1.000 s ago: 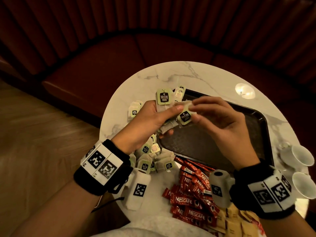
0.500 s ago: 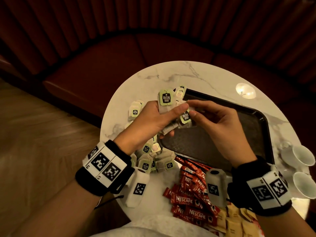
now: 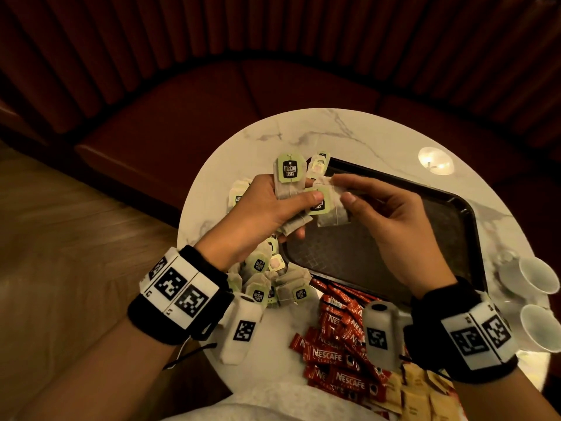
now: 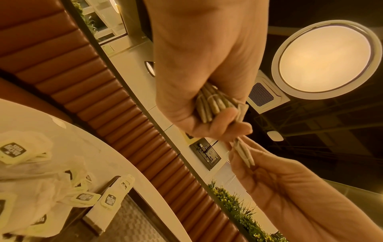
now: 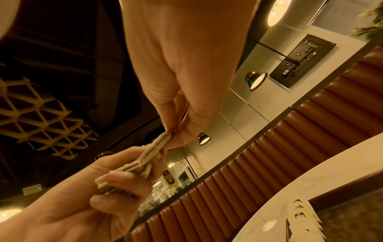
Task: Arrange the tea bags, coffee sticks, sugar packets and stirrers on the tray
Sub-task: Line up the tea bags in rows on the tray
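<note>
My left hand (image 3: 303,214) grips a stack of tea bags (image 3: 288,189) with green tags, held above the tray's near-left corner. Thumb and forefinger of my right hand (image 3: 341,189) pinch one tea bag (image 3: 332,212) right beside that stack; its tag lies under my left thumb. In the left wrist view the stack (image 4: 213,104) shows edge-on in my left hand (image 4: 209,121). In the right wrist view my right hand (image 5: 172,135) pinches the single tea bag (image 5: 161,139). The black tray (image 3: 431,232) holds nothing that I can see. No stirrers are in view.
Loose tea bags (image 3: 273,284) lie piled on the round marble table (image 3: 303,138) left of the tray. Red coffee sticks (image 3: 334,350) and tan sugar packets (image 3: 419,396) lie near the front edge. Two white cups (image 3: 538,302) stand at the right edge. A padded bench curves behind.
My right hand has changed its hold and drawn one tea bag a little to the right of the stack. The left hand keeps gripping the stack in about the same place.
</note>
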